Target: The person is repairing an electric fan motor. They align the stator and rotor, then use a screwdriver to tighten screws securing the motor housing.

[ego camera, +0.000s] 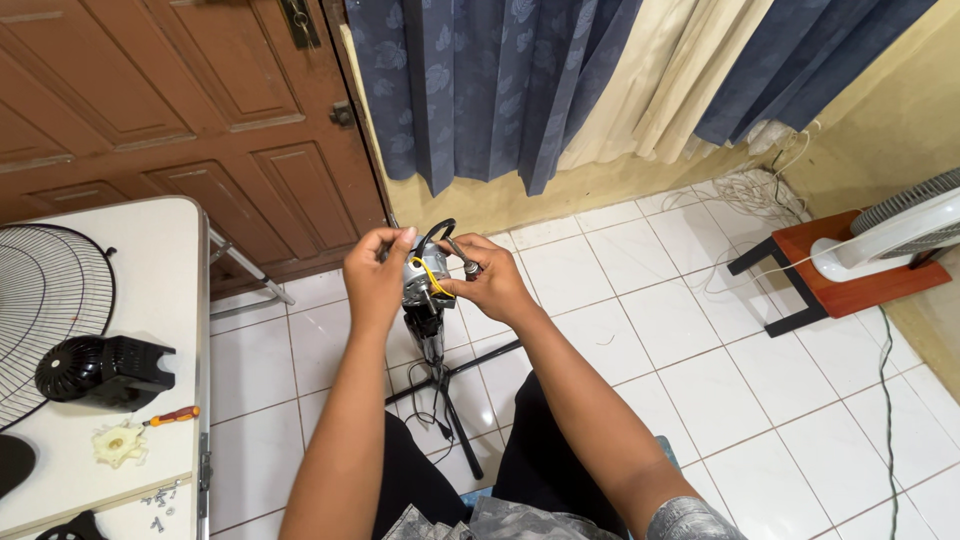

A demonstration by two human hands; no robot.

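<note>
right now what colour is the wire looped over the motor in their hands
Yellow: the wire curves across the grey fan motor, seen best in the head view.

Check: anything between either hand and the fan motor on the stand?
Nothing visible. Both hands are already on the motor: the left hand grips its left side, the right hand its right, fingers by the shaft. A yellow wire loops across the front of the motor but blocks neither hand.
</note>
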